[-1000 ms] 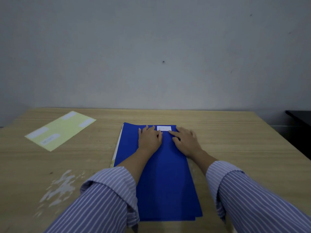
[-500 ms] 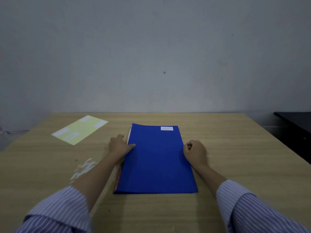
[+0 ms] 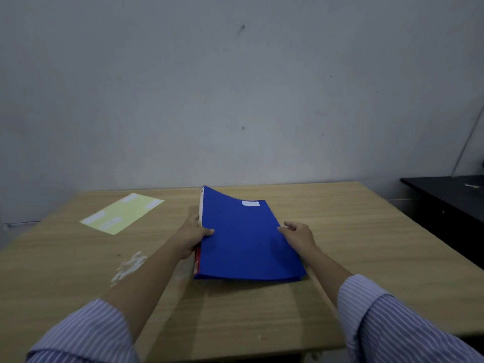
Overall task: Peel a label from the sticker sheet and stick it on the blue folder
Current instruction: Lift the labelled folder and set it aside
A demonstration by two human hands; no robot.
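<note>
The blue folder (image 3: 243, 242) is in the middle of the wooden table, its left side raised off the surface and its cover bent. A small white label (image 3: 250, 203) is stuck near its far right corner. My left hand (image 3: 192, 235) grips the folder's left edge, thumb on top. My right hand (image 3: 298, 234) holds the right edge with curled fingers. The pale yellow sticker sheet (image 3: 121, 213), with a few white labels on it, lies flat at the far left.
The wooden table (image 3: 366, 244) has white scuff marks (image 3: 129, 265) near my left forearm. A black surface (image 3: 450, 197) stands to the right of the table. A grey wall is behind it.
My hands left the label, moved to the folder's two side edges and took hold. The folder's left side has lifted off the table. The view has pulled back.
</note>
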